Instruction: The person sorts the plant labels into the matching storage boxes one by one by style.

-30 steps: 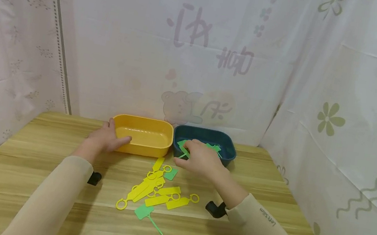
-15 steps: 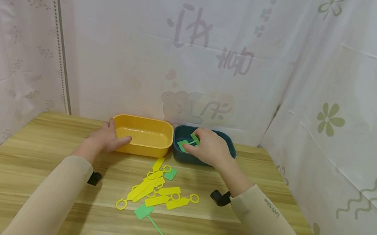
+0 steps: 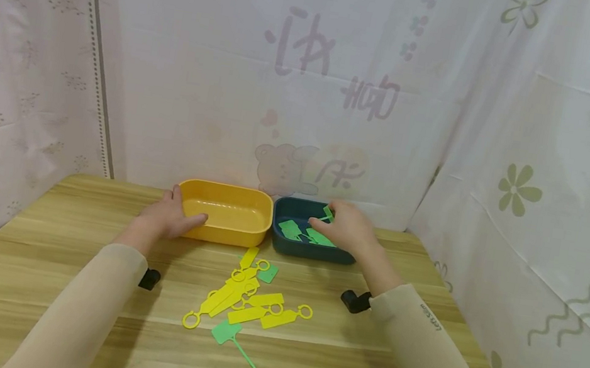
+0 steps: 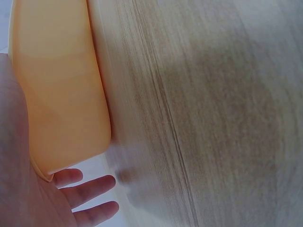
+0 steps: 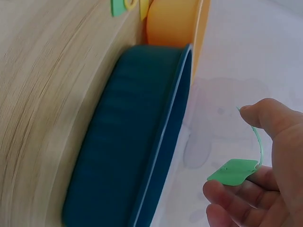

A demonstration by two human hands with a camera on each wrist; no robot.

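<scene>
My right hand [image 3: 351, 227] loosely grasps a green label tag [image 5: 233, 171]: its plate lies against the bent fingers and its thin, bowed tail reaches the thumb tip, above the mouth of the teal bin [image 3: 313, 251] and clear of its rim. The tail looks springy, so I judge I should lower the tag well inside the walls and part thumb and fingers evenly, lest it flick or cling. My left hand [image 3: 166, 212] is unclenched, its fingers slack at the corner of the yellow bin [image 3: 218, 235], thumb over the near rim; light pressure seems enough to steady it. Other green tags [image 3: 290, 230] lie in the teal bin, whose right end my right hand hides. In front, yellow ring-ended tags [image 3: 247, 315] overlap on the wooden table [image 3: 32, 259], beside a green square tag [image 3: 268, 274]; a long-tailed green tag [image 3: 225, 331] lies nearest me. Behind both bins hangs a printed curtain [image 3: 220, 71], leaving little room there.
</scene>
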